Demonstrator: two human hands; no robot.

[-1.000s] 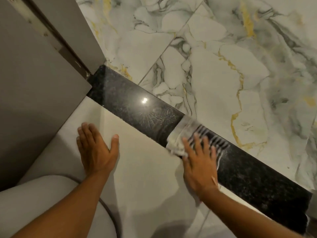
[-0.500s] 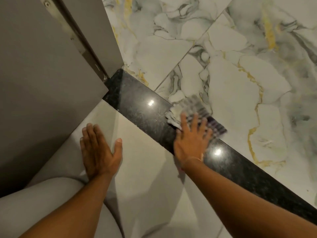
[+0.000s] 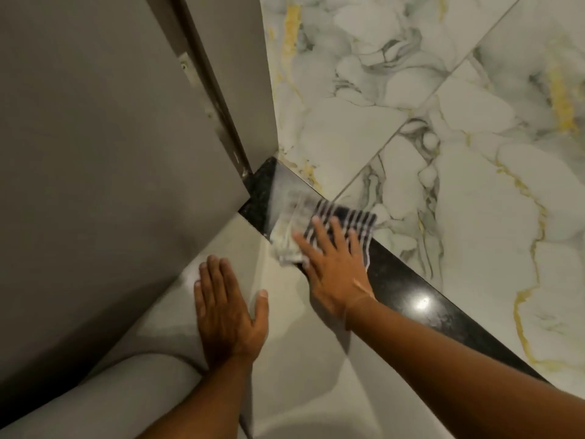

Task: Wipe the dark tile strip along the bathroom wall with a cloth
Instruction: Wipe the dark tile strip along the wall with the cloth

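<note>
At the far left a grey door (image 3: 104, 160) stood open, its lower corner hanging just above the end of the dark strip (image 3: 408, 289). Beside it, the left hand (image 3: 228, 315) lay flat on the pale floor tile (image 3: 285, 391), fingers together and thumb out to the side, gripping nothing. A light trouser leg (image 3: 104, 403) showed below that wrist. Further right, the right hand (image 3: 335, 267) was spread palm-down over the cloth (image 3: 319, 229), pressing it onto the strip near the door end; it was not curled round the fabric. The cloth was striped dark and white, with a paler crumpled part toward the door, and looked blurred. The strip ran on diagonally to the lower right, glossy, with a bright light spot on it. Beyond it lay marble tiles (image 3: 411, 106), white with grey and gold veins.
</note>
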